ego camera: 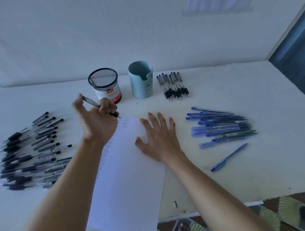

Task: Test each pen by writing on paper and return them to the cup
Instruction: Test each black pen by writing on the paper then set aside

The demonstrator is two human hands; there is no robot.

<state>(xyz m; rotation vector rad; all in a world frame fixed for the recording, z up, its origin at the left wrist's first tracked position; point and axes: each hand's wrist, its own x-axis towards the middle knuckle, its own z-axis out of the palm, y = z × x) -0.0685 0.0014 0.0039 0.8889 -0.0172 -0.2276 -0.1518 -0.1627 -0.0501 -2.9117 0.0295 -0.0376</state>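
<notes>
Item: black pen (91, 102) pinched by left hand (97, 122), tip set on paper (127, 174) for test word. Paper pinned by right hand (158, 138) (fingers spread flat) against sliding.

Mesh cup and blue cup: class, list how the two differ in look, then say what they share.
The mesh cup is black see-through wire; the blue cup has solid pale walls. The mesh cup wears a white and red label; the blue cup bears faint drawn marks. The mesh cup's rim is an even ring; the blue cup's is notched. Both stand upright at the back of the table, no pens sticking out.
</notes>
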